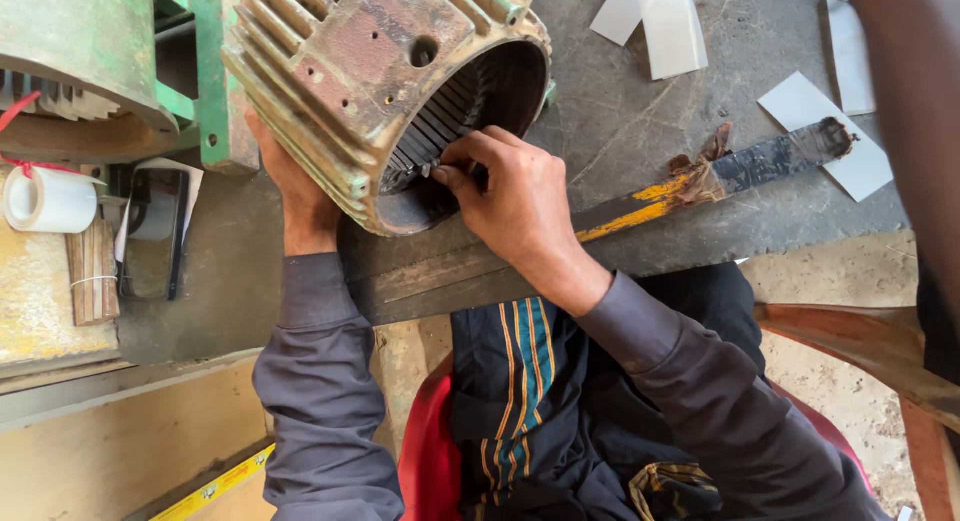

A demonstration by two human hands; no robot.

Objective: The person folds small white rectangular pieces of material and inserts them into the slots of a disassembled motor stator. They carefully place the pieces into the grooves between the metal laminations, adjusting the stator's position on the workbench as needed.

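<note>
While tipped sideways, motor housing [370, 71] looks rusty, green-flaked, ribbed; slotted inside.

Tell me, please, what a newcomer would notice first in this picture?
First, the big finned motor housing, rusty with worn green paint, lying on its side at top centre of the grey workbench. The right hand reaches its fingertips into the slotted opening, while the left hand steadies the housing from beneath. White paper strips lie at upper right.
</note>
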